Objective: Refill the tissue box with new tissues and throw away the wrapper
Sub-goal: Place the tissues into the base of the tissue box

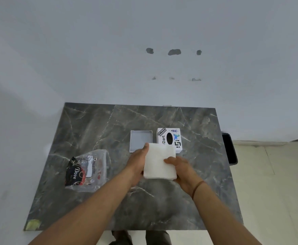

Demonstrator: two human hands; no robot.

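Observation:
A white stack of tissues (158, 167) is held above the middle of the marble table between both hands. My left hand (137, 161) grips its left edge and my right hand (181, 170) grips its right side. Just behind the stack lies the grey box tray (139, 138), open and bare inside. To its right stands the white tissue box cover (169, 139) with a black oval slot and printed stickers. The clear plastic wrapper (87, 171), with a dark printed label, lies crumpled on the table's left part.
The dark marble table (91, 124) stands against a pale wall. A black bin (230, 149) sits on the floor just off the table's right edge. A yellowish patch (33, 224) marks the near left corner. My feet show below the near edge.

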